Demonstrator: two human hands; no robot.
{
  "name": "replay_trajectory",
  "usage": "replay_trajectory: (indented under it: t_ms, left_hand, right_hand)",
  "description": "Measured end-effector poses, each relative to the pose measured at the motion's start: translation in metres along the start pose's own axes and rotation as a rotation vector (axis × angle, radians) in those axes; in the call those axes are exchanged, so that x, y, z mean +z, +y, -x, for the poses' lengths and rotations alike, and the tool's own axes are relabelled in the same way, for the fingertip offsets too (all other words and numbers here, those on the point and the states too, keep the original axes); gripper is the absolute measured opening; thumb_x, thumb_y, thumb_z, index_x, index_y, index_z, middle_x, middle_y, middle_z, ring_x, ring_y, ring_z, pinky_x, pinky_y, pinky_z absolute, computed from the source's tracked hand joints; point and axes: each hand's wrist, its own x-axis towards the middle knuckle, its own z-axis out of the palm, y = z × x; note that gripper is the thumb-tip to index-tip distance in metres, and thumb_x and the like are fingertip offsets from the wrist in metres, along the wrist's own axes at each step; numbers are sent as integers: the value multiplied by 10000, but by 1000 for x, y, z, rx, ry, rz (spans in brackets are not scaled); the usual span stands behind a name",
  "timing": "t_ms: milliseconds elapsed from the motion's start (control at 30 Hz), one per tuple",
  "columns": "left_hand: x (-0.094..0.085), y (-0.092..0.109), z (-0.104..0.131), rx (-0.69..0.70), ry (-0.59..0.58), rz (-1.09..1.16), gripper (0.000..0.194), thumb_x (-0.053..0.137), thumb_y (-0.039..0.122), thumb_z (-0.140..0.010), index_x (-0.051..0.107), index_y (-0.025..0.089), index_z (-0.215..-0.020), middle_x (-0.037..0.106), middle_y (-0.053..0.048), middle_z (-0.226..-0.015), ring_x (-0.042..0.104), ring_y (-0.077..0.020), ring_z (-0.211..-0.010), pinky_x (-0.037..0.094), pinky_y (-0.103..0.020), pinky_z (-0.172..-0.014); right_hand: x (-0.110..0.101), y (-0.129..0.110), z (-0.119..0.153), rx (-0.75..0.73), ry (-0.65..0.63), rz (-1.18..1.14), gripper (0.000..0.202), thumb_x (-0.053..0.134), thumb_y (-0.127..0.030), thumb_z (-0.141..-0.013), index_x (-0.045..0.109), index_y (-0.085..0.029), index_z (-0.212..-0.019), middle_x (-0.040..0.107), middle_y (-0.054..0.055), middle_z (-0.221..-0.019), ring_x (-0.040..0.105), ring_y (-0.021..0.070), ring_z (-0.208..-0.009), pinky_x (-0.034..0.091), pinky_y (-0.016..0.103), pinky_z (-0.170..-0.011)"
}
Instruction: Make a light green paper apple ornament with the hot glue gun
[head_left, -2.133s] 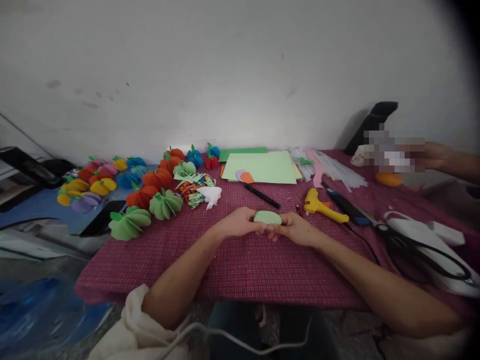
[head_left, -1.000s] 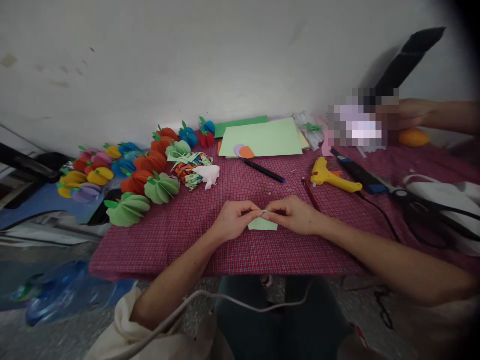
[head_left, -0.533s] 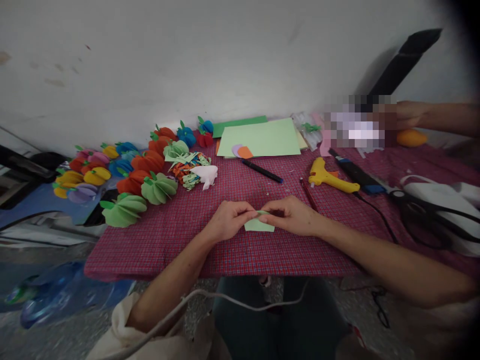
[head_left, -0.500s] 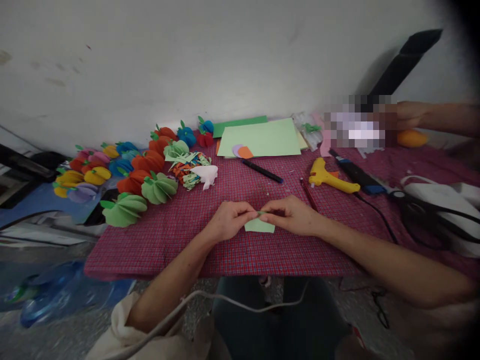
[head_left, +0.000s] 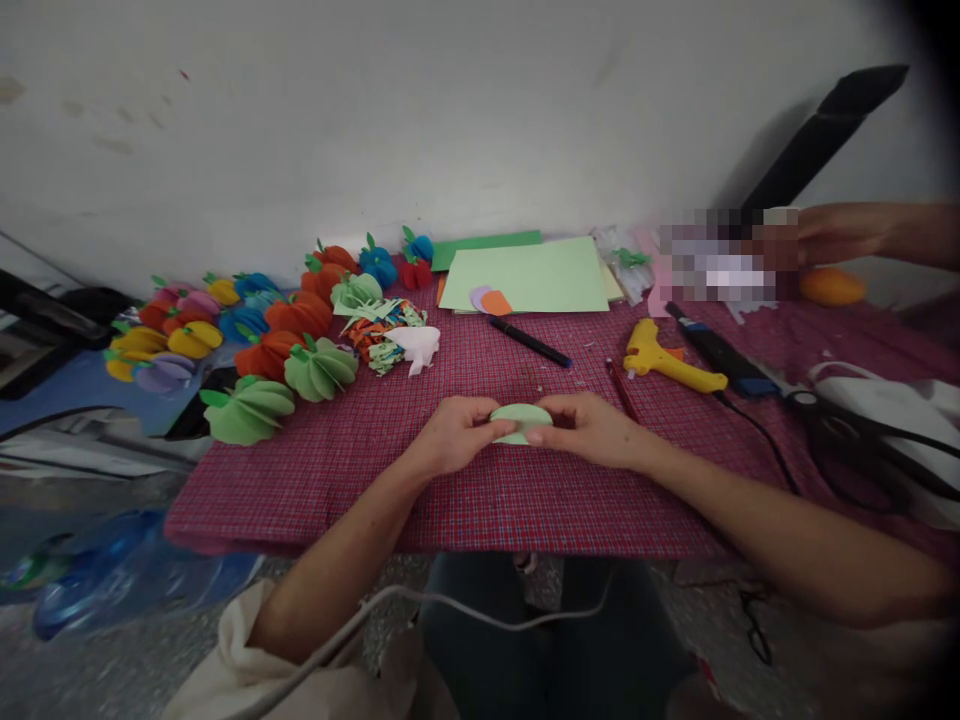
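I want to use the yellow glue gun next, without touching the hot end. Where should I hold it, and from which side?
Probably take the yellow glue gun by its thick handle, the end that points toward the paper sheets. It lies flat on the red checked cloth, with its long barrel running right toward the black cord. Come from above and from its left, with the right hand.

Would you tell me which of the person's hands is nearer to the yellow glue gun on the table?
Right. The right hand lies just in front of the yellow glue gun, slightly to its left; the left hand is farther left, across the green paper piece both hold.
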Motion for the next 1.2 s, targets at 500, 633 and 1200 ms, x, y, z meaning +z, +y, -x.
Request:
replay_trajectory:
  t_ms: [500,633,1200]
  left_hand:
    - [4,3,0,-59,-52,201,193,607,312,-742,658,126,-739,583,19,-611,485,-97,-566,363,-205,-528]
    - [4,2,1,-74,-52,200,207,620,325,-729,669,128,-768,619,7,-635,533,-116,-592,390,-208,-531]
    - [2,4,1,-63,-51,196,204,616,320,-739,650,125,-785,630,2,-683,546,-115,-625,410,-215,-581]
  right_hand:
    - [6,5,-1,80,-61,-238,172,627,-344,-763,655,-175,-750,673,-5,-682,617,116,-617,504,256,-636]
    - [7,4,-1,80,-36,-260,173,616,-342,-769,648,-175,-741,670,-6,-676,620,120,-610,505,257,-623]
    - [8,2,-1,94,-33,-212,164,612,-333,-765,641,-176,-727,670,-3,-684,615,119,-620,506,263,-636]
